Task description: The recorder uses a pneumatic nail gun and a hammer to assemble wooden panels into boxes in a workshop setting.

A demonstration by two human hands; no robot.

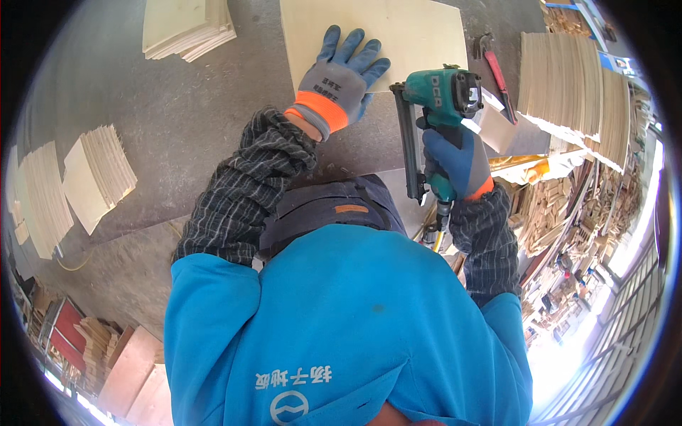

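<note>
My left hand (339, 82), in a grey and blue glove with an orange cuff, lies with fingers spread on the near left part of a pale plywood sheet (405, 35). In my right hand (458, 156), gloved the same way, is a green and black nail gun (439, 96). My fingers wrap round its handle below the green body. Its long dark magazine points down on the left side, and its nose is close to the sheet's near edge; whether they touch I cannot tell. A hose fitting (443, 208) hangs from the handle's bottom.
A red-handled hammer (499, 74) lies right of the sheet, near tall stacks of thin boards (559, 85). More board stacks stand on the dark table (206, 106) at the far left (186, 28) and left (99, 174). Wood scraps (550, 213) fill the right side below the table.
</note>
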